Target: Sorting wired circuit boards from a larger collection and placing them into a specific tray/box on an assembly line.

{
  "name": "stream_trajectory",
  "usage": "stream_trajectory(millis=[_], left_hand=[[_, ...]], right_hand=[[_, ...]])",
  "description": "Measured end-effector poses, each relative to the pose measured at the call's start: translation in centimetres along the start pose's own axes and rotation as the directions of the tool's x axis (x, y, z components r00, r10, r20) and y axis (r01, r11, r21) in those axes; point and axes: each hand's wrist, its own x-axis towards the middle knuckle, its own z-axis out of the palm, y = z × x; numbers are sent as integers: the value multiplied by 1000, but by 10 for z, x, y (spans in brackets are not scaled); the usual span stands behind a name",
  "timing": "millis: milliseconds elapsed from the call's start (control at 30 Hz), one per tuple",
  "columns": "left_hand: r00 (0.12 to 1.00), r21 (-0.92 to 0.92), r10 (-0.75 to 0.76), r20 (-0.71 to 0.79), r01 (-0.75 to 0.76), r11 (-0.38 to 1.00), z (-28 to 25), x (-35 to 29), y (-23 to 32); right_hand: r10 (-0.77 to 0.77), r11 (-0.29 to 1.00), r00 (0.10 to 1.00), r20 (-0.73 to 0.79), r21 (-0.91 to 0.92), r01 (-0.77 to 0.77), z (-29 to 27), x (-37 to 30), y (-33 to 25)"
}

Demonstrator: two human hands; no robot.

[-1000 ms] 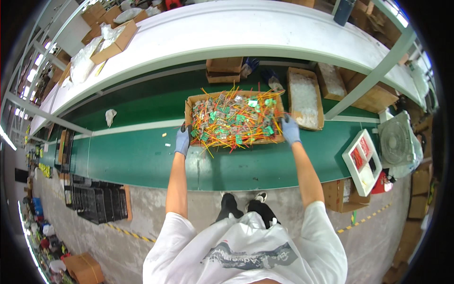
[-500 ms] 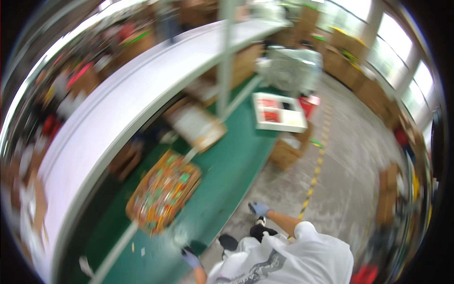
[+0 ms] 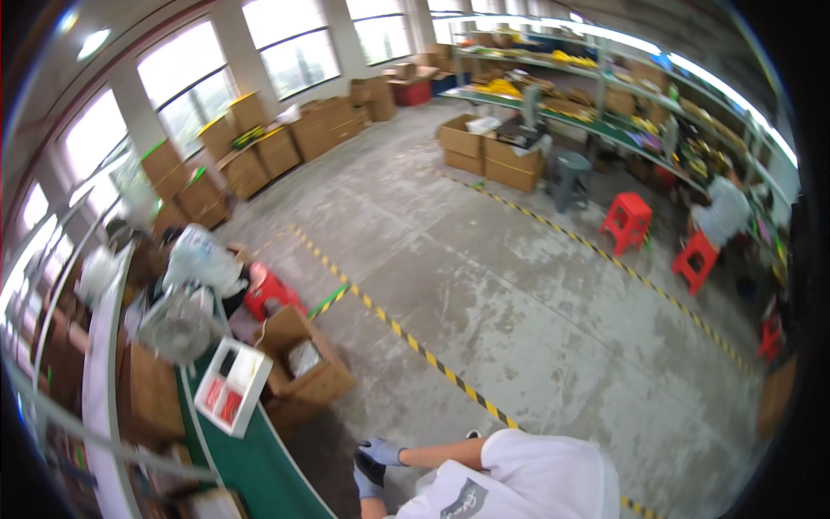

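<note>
My left hand (image 3: 368, 481) and my right hand (image 3: 381, 450) are close together in front of my body at the lower middle, right of the green bench's edge. Both wear grey-blue gloves with dark parts. The right hand lies over the top of the left and they seem to touch. Their fingers overlap, so I cannot make out whether anything is between them. To their left, on the green bench top (image 3: 259, 467), sits a white divided tray (image 3: 245, 406) with red and black items in its compartments.
An open cardboard box (image 3: 316, 381) stands beside the bench, a red stool (image 3: 270, 292) behind it. A fan (image 3: 181, 327) stands past the tray. Yellow-black tape (image 3: 415, 344) crosses the concrete floor. On the right, a seated person (image 3: 723, 212) is near shelving and red stools (image 3: 628, 221).
The view has swung to the right, away from the bench and its box of colourful packets, towards the open floor. My hands, apart before, have come together.
</note>
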Motion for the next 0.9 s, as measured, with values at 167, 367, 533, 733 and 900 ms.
stream_trajectory(millis=[167, 367, 533, 733, 900], left_hand=[[945, 201, -210, 252, 162, 966, 108, 123, -58], [984, 731, 45, 172, -158, 664, 293, 191, -124], [930, 916, -53, 363, -346, 202, 424, 230, -198], [676, 700, -317, 665, -712, -49, 600, 240, -293], [375, 461, -506, 777, -886, 50, 777, 248, -366]], right_hand=[[403, 627, 912, 77, 703, -336, -153, -5, 64], [330, -111, 940, -84, 986, 127, -290, -44, 134], [340, -330, 872, -352, 824, 461, -381, -64, 202], [364, 30, 580, -728, 632, 775, -514, -102, 285], [363, -96, 471, -804, 470, 877, -664, -184, 287]])
